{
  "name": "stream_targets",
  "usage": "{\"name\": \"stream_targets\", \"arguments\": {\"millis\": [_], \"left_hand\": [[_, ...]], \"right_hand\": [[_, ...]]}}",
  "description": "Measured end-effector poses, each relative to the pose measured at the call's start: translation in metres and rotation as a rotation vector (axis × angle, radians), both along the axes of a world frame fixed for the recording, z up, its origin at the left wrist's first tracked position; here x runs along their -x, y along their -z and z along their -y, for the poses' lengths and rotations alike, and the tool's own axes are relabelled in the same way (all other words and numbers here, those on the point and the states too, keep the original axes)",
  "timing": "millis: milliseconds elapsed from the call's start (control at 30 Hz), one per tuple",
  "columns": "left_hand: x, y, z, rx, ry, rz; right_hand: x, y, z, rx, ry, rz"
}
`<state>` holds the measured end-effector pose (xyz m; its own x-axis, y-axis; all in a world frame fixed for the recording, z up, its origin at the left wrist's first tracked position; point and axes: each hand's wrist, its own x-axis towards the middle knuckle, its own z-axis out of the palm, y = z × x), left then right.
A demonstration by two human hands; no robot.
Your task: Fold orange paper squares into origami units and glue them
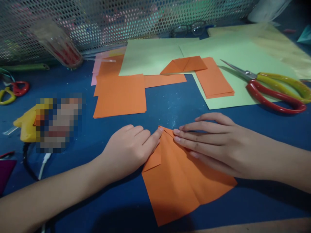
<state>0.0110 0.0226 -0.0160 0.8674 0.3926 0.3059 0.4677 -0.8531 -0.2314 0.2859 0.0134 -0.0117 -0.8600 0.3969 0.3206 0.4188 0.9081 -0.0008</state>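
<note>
A sheet of orange paper (179, 171) lies on the blue table in front of me, creased down its middle, with a folded flap along its left side. My left hand (132, 144) is closed, its fingers curled and the index fingertip pressing the paper's top corner; the thumb is hidden. From the other side, my right hand (218, 139) lies with fingers stretched out over the paper's upper right edge, fingertips touching the fold near the corner. Just beyond are a stack of orange sheets (121, 97) and a folded orange paper piece (184, 65).
Large scissors (277, 90) with red and yellow handles lie at the right on green paper (228, 48). A yellow glue gun (29, 121) with a cable and a blurred-out object stand at the left. Behind are a jar (58, 45), a perforated metal screen (116, 19) and eyeglasses (189, 29).
</note>
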Motion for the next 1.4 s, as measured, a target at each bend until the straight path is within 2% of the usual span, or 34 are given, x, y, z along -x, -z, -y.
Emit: {"name": "stream_targets", "arguments": {"millis": [400,833,1100,1233,1267,1400], "left_hand": [[-0.005,-0.001,0.003,-0.049,-0.033,-0.013],[-0.006,0.000,0.006,-0.013,-0.076,-0.004],[-0.007,0.003,0.006,0.152,-0.156,0.107],[-0.009,0.001,0.005,0.199,-0.190,0.107],[-0.010,0.001,0.006,0.190,-0.189,0.105],[-0.009,0.002,0.007,0.122,-0.163,0.095]], "right_hand": [[-0.002,0.007,-0.002,0.002,-0.015,0.006],[-0.001,0.008,-0.004,0.026,-0.051,-0.009],[-0.007,-0.005,-0.005,0.095,-0.069,-0.037],[-0.016,-0.009,-0.004,0.150,-0.121,-0.066],[-0.019,-0.008,-0.004,0.183,-0.101,-0.091],[-0.036,-0.001,-0.005,0.292,0.166,-0.239]]}}
